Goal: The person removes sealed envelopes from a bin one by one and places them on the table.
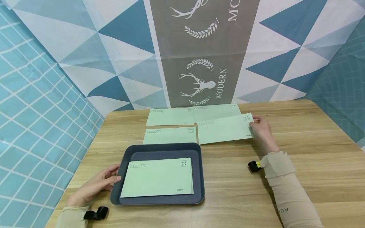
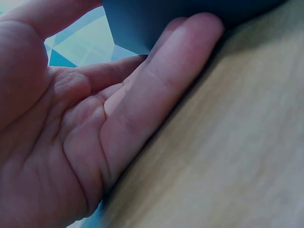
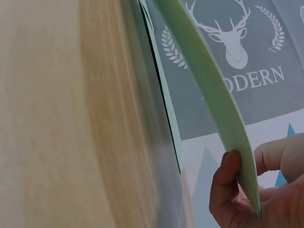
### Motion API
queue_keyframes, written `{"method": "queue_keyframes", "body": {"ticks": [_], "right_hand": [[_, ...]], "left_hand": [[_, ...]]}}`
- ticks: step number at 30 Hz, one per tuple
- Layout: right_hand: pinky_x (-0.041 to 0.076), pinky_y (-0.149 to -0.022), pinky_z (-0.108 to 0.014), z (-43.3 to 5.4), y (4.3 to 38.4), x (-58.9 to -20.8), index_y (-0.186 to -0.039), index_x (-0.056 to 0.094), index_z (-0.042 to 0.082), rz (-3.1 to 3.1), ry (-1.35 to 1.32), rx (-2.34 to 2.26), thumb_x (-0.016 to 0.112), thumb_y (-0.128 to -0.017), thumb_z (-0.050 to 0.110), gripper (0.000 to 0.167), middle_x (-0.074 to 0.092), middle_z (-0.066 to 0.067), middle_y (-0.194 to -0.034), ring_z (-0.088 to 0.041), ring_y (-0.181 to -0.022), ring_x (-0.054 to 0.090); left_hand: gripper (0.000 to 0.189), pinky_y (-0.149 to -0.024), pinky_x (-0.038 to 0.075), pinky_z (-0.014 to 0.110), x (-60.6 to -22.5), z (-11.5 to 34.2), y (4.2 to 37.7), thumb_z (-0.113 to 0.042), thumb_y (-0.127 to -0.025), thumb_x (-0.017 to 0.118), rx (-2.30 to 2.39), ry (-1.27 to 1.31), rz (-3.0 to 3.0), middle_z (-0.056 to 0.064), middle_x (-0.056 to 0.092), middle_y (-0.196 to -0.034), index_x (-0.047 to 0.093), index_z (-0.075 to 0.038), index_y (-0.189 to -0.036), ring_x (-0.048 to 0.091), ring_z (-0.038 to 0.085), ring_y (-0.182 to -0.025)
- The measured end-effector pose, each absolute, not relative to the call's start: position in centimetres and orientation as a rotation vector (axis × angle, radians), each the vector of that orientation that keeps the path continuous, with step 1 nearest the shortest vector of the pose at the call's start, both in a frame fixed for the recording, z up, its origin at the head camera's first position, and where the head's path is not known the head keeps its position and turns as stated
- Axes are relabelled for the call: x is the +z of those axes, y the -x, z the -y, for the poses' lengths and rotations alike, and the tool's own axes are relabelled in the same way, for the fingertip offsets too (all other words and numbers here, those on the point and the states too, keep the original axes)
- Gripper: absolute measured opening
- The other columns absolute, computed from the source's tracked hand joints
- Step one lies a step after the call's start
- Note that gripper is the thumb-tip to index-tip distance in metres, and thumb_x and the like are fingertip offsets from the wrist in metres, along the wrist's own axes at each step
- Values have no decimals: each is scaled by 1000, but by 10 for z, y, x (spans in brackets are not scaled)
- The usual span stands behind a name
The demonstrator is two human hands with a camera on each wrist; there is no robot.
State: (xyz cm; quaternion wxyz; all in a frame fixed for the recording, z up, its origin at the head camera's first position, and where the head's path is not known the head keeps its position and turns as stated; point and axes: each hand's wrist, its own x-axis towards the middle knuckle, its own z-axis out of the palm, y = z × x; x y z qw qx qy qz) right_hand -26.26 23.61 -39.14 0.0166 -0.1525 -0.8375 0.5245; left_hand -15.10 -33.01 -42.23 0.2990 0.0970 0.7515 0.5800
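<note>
My right hand (image 1: 261, 129) pinches a pale green envelope (image 1: 223, 129) at its right edge. In the right wrist view this envelope (image 3: 221, 102) is seen edge-on, raised off the table, with thumb and fingers on either side. My left hand (image 1: 98, 182) holds the left rim of a dark grey tray (image 1: 159, 201). In the left wrist view, fingers (image 2: 156, 76) reach against the tray's underside (image 2: 142, 23); the thumb's tip is out of frame. A stack of pale green envelopes (image 1: 158, 179) lies in the tray, printed with small boxes along the top.
Behind the tray lie more envelopes: one at back left (image 1: 169, 117), one at back right (image 1: 218, 110) partly covered by the held one, and one (image 1: 169, 135) whose lower edge the tray hides. A patterned cloth (image 1: 199, 53) hangs beyond the wooden table (image 1: 236, 196).
</note>
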Motion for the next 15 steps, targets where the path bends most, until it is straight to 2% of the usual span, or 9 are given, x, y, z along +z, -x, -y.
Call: {"method": "queue_keyframes", "body": {"ticks": [9,15], "right_hand": [[45,-57,-14,-233,265,-399,-136,34,-3,2611,510,1646,37,-89,4,48,44,-18,-112,-21,-90,49],[46,-58,-14,-233,265,-403,-135,35,-3,2587,511,1684,38,-87,-1,48,44,-18,-110,-20,-88,48]], "left_hand": [[62,-74,52,47,-421,330,151,-15,-97,39,1539,-258,-1988,4,48,-121,3,10,-141,61,25,-97],[62,-74,52,47,-422,329,150,-15,-97,40,1541,-253,-1997,5,48,-121,3,10,-141,60,25,-97]]}}
